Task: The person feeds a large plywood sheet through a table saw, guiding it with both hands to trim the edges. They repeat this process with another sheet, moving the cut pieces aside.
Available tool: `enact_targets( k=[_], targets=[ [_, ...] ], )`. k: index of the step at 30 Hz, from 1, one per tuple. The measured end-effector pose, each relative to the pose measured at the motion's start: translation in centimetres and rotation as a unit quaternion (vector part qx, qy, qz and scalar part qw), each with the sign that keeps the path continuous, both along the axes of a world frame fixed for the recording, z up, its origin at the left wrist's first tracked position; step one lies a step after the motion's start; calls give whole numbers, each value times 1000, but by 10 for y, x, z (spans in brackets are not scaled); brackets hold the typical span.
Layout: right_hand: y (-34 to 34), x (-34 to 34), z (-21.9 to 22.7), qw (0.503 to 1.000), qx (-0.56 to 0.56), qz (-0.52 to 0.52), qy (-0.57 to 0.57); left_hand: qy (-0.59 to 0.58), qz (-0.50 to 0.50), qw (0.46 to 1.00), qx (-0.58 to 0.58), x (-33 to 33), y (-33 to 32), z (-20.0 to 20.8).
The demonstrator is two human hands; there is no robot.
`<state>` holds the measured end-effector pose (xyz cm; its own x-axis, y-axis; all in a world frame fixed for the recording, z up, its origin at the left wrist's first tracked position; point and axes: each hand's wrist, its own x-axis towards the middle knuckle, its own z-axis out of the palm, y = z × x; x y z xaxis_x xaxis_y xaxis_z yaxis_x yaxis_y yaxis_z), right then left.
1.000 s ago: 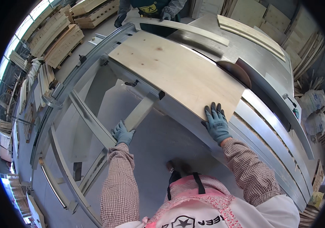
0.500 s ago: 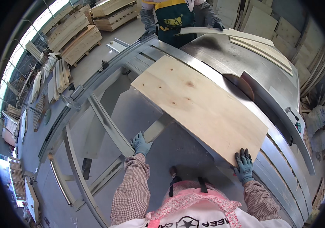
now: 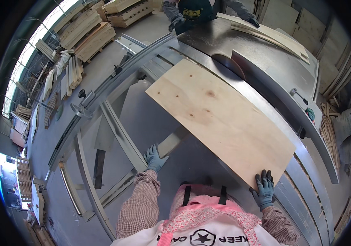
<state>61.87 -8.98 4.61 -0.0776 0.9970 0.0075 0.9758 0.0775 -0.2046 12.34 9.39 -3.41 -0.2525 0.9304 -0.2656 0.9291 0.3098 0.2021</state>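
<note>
A pale plywood panel with several dark knots lies slantwise across the slotted metal saw table. My right hand, in a blue-grey glove, rests on its near right corner with fingers stretched out and apart. My left hand, gloved alike, lies over a bar of the metal side frame, fingers spread. A round saw blade stands up beyond the panel, beside a long metal fence. The panel's far edge runs near the blade's line, apart from the blade itself.
Across the table, a co-worker's gloved hand is at a few thin wooden strips. A clamp sits on the frame's left rail. Stacked boards stand at the back left, white sacks at the right.
The co-worker's strip has moved right onto the other strips, and that person's other hand has lifted off the rail. My view has shifted slightly; my hands keep their places.
</note>
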Motion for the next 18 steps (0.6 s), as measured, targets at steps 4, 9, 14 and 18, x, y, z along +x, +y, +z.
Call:
enact_targets(
  k=[4,9,14,18],
  targets=[
    [3,0,0,1000,-1,-11,-4,-2,-6,1000,-1,1,3,-2],
    [7,-1,0,1000,-3,-4,-16,-43,-2,998,35,-5,-3,1],
    [9,-5,0,999,-24,-9,-44,-67,11,995,75,-1,-5,-4],
    [9,-1,-7,999,-21,-4,-46,-66,-1,990,122,20,5,1]
  ],
)
